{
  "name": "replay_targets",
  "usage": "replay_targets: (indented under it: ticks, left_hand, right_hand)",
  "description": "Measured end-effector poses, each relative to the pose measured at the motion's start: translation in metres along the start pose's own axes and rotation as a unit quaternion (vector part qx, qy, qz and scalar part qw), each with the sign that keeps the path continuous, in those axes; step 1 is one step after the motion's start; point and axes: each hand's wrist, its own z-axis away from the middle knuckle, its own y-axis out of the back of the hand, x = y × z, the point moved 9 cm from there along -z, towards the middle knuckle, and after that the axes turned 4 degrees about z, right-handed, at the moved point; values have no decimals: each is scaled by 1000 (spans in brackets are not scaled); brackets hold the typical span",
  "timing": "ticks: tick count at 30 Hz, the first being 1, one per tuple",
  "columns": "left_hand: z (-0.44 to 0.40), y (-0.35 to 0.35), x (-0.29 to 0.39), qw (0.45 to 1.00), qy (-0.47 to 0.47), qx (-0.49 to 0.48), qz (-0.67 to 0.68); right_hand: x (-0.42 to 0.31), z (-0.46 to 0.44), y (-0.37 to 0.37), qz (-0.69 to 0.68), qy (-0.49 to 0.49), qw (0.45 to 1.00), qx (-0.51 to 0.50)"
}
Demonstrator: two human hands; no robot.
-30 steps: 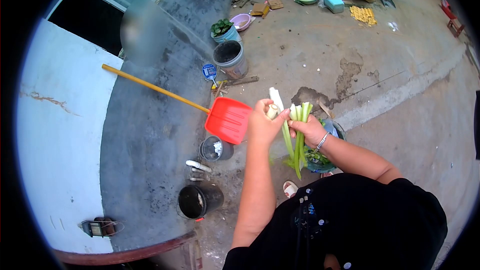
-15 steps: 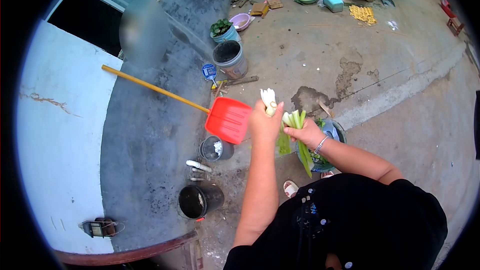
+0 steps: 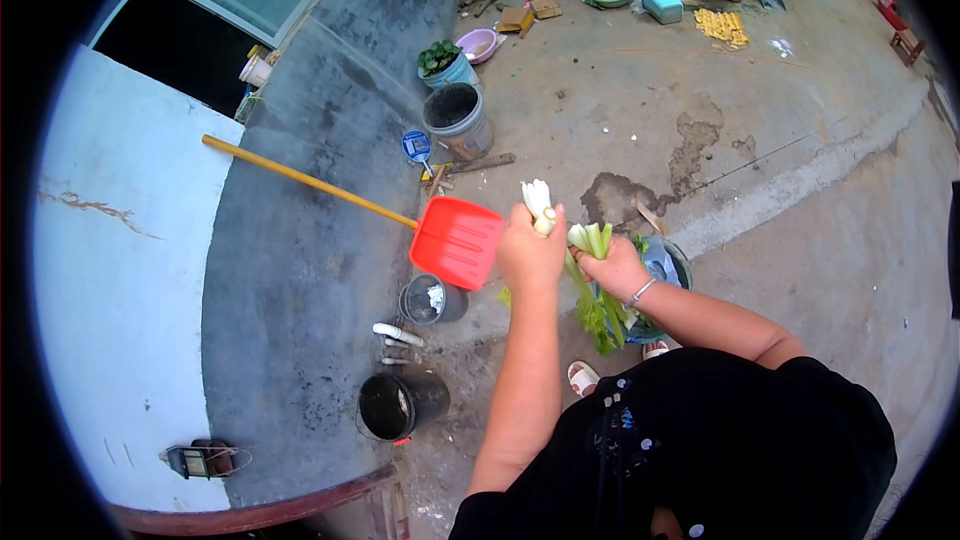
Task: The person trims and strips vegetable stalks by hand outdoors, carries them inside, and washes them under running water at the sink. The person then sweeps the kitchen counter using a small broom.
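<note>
My left hand (image 3: 530,250) is closed around pale celery stalks (image 3: 537,202), their white cut ends sticking up past the thumb. A bit of green leaf (image 3: 504,296) shows beside the left wrist. Just to the right, my right hand (image 3: 612,268) grips a bunch of green celery stalks (image 3: 591,239), cut ends up and leafy tops (image 3: 598,318) hanging below. The two hands are close together at chest height, thumbs toward each other. Beneath the right hand stands a round tub (image 3: 683,265) with a plastic bag and greens in it, partly hidden by the forearm.
A red shovel (image 3: 455,245) leans against the wall at left. Along the wall are a small grey bucket (image 3: 430,300), a black bucket (image 3: 405,405), white pipes (image 3: 397,333), and a paint bucket (image 3: 458,125). Farther off lie a purple basin (image 3: 480,44) and a blue box (image 3: 662,3).
The celery in my right hand has swung so its leafy tops now hang in view below the hand. Both hands stay nearly in place, still gripping.
</note>
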Motion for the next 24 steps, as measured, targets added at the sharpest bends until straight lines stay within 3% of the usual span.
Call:
replay_targets:
  ticks: [5, 10, 17, 19, 21, 24]
  left_hand:
    - [2, 8, 9, 998, -29, 51, -23]
    - [2, 20, 8, 994, 13, 107, 11]
    - [0, 34, 0, 987, 74, 144, 17]
    - [0, 33, -5, 986, 111, 122, 14]
    - [2, 29, -10, 986, 120, 116, 10]
    - [2, 27, -12, 985, 135, 105, 8]
  right_hand:
    - [-2, 14, 7, -23, 7, 998, 54]
    - [22, 20, -9, -45, -32, 998, -6]
    - [45, 25, -18, -174, -81, 981, 9]
    - [55, 20, -13, -334, -108, 935, 53]
    - [59, 18, -12, -378, -142, 914, 44]
    - [38, 18, -24, -493, -131, 859, -50]
